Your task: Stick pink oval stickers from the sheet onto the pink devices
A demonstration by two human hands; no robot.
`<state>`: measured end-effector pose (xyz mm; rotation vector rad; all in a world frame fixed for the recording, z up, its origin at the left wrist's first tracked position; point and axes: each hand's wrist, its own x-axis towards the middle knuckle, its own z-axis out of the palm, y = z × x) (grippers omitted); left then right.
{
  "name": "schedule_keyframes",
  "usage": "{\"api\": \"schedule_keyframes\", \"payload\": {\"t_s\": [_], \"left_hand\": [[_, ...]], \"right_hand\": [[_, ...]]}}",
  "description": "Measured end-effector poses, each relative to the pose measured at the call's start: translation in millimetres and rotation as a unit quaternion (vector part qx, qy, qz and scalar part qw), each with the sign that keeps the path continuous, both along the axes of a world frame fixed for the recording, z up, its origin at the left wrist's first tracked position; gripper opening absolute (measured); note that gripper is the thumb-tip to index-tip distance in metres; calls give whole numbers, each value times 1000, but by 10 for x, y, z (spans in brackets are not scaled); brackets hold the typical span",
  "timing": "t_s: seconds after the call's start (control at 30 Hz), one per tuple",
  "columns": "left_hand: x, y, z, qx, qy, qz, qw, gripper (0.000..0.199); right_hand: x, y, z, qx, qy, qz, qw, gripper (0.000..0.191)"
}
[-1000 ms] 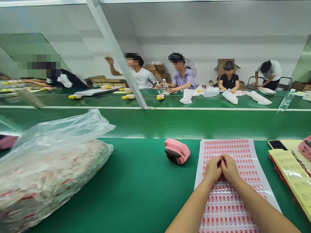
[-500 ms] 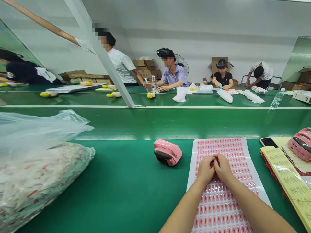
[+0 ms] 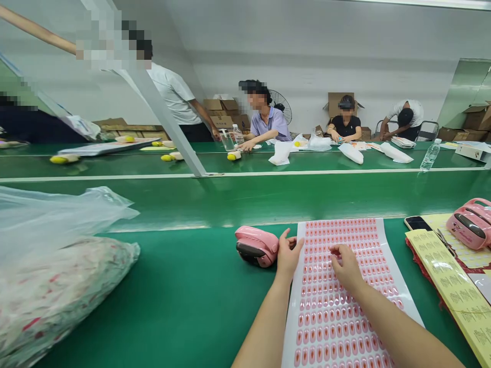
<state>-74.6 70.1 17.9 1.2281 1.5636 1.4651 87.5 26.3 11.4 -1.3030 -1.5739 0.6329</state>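
Sheet of pink ovals [image 3: 322, 306] lies flat on the green desk [image 3: 184, 296], below the right grip [image 3: 348, 267], whose fingers curl; whether they pinch anything I cannot tell. The left grip [image 3: 289, 258], fingers parted, is at its left edge, beside a pink device [image 3: 258, 245].

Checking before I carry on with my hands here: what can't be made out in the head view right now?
In the head view:
1. Right hand: whether it pinches anything; its curled fingers hide this.
2. Left hand: whether it touches the pink device; the hand covers the meeting edge.
3. Sheet of pink ovals: near end, cut off by the bottom edge.
4. Clear bag: left part, cut off by the left edge.
5. Yellow strip: print, too small.
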Motion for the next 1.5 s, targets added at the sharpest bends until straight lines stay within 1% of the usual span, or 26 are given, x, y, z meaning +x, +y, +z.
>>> {"api": "schedule_keyframes", "payload": {"t_s": [0.17,0.23,0.3,0.43,0.53,0.63,0.67,0.73,0.83,0.93,1.03,1.1,1.13,1.17,1.23,1.3,1.33,1.4,1.5], "left_hand": [[-84,87,47,2,-84,-64,994,72],[-84,142,68,-14,-107,-91,990,73],[-78,195,78,-27,-120,-105,987,71],[-90,271,58,-13,-109,-86,990,59],[-113,322,34,16,-80,-44,996,52],[-114,365,13,33,-60,-11,998,51],[-108,371,8,33,-61,-15,997,52],[-87,369,1,26,-72,-42,996,53],[-59,347,14,15,-92,-78,993,59],[-47,332,50,20,-100,-84,991,66],[-48,337,81,25,-99,-79,992,60],[-51,344,91,24,-100,-70,992,57],[-52,346,94,22,-101,-67,992,57],[-52,348,96,21,-104,-65,992,57],[-52,348,100,20,-114,-67,991,57],[-52,346,107,20,-127,-75,989,58],[-52,344,110,20,-133,-79,988,58],[-53,340,117,20,-144,-88,986,59],[-60,338,115,20,-150,-103,983,59]], "right_hand": [[-9,0,27,-16,5,-3,1000,17],[-21,-4,43,-23,5,-3,1000,16],[-36,-7,58,-30,3,-3,1000,16],[-53,-6,80,-40,-5,-4,999,16],[-54,-7,100,-52,-16,-1,999,16],[-49,-16,134,-69,-26,7,997,16],[-45,-19,147,-74,-29,9,997,16],[-34,-25,167,-79,-31,10,996,16],[-26,-20,171,-97,-3,20,995,15],[-44,18,142,-122,40,31,991,13],[-13,116,129,-143,72,40,986,12],[116,224,150,-149,95,30,984,11],[225,288,167,-145,106,12,984,12],[362,357,184,-134,118,-17,984,14],[684,491,199,-99,143,-101,980,23],[989,601,169,-69,165,-185,966,32],[1106,642,135,-64,174,-213,959,35],[1245,695,43,-61,187,-238,951,38],[1263,725,-77,-48,197,-231,952,40]]}}
